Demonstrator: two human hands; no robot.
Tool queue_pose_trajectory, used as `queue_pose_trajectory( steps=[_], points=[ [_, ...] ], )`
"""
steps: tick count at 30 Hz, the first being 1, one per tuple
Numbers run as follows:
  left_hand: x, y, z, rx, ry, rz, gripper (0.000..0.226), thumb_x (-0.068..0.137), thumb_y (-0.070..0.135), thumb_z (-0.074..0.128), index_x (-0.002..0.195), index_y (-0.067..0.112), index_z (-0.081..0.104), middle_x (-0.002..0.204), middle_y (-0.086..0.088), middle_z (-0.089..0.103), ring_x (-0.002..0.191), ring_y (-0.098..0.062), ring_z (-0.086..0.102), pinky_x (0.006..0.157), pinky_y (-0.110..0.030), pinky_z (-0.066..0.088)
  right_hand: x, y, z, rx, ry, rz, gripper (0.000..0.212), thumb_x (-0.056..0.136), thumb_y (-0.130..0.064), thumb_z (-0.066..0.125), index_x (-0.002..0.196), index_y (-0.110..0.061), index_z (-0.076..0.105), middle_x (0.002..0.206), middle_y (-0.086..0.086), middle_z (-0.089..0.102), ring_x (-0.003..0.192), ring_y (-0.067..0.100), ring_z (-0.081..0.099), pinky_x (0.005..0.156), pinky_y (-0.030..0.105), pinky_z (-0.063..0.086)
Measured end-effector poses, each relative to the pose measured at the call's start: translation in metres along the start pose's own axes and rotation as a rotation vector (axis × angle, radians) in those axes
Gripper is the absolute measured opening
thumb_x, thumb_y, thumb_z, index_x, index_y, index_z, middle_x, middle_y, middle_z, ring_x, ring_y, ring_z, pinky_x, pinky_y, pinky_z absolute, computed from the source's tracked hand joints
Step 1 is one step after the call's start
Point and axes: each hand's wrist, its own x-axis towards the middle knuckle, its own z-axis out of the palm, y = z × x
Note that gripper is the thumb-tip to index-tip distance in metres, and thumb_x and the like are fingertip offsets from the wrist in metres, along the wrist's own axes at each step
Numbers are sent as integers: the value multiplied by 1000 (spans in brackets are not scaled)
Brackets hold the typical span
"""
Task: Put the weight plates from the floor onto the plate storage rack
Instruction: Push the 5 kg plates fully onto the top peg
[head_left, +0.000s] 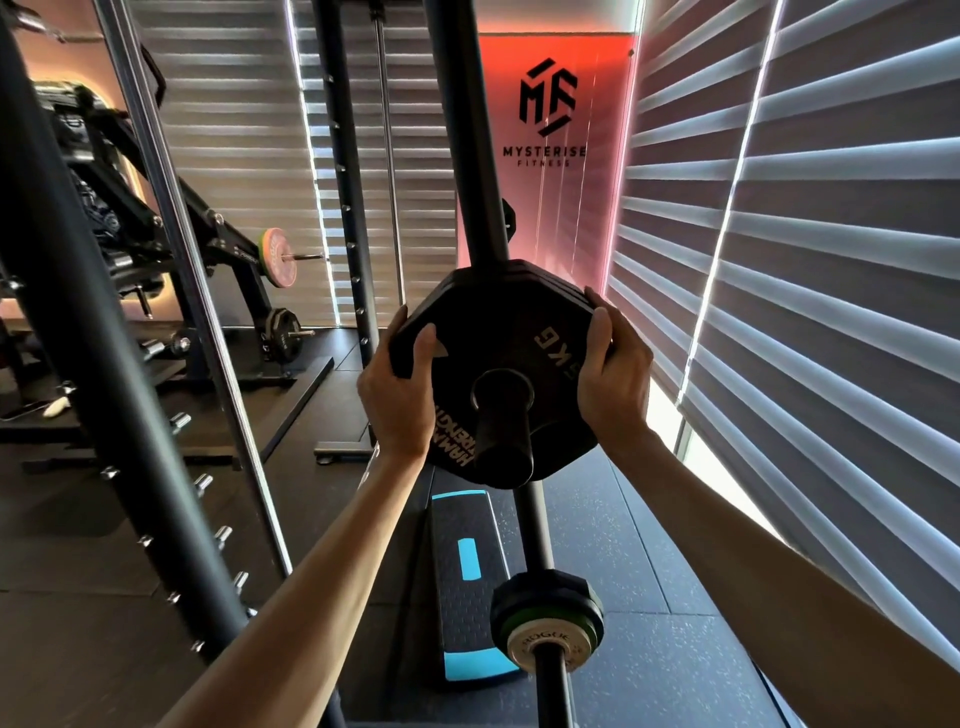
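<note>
Closest to us, a lower peg (551, 680) pokes straight at the camera, loaded with a small pale plate (545, 644) in front of a green-edged plate (587, 621) and a black one behind. Up above, both bare forearms reach in to the black weight plate (498, 338), and it's on the storage rack: the upper peg (503, 434) runs right through its centre hole. That peg sticks out toward the camera, so the plate's axis lies along it and its broad face is turned toward us, tilted a touch. The white "KG" lettering sits by the right thumb, rotated well off level, and more white lettering runs sideways along the lower left rim.

Left grip (397, 395) is clamped on the plate's left edge, thumb on the front face and fingers wrapped behind. Right grip (613, 379) is clamped on the right edge the same way. More black plates (540, 275) sit just behind on the same peg; whether they touch, I cannot tell.

The rack's dark upright (480, 156) rises behind. A black-and-blue step platform (465, 582) lies on the speckled floor (649, 571) below, with slatted blinds (805, 260) on the right
</note>
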Motion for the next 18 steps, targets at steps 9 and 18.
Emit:
queue_pose_trajectory(
  steps=[9,18],
  points=[
    [-3,10,-7,-9,-52,-79,37,92,47,60,108,15,69,84,24,64,85,10,62,80,-17,52,-9,-15,-6,51,-51,89,47,108,-42,27,126,-16,62,106,-3,71,98,10,66,85,32,58],
    [11,2,-14,-1,-226,-59,61,91,60,51,132,16,61,112,-2,72,100,-6,67,87,-22,54,-18,-16,-5,79,-16,160,50,108,-40,26,134,-12,59,86,-3,70,79,6,67,69,21,58]
  ],
)
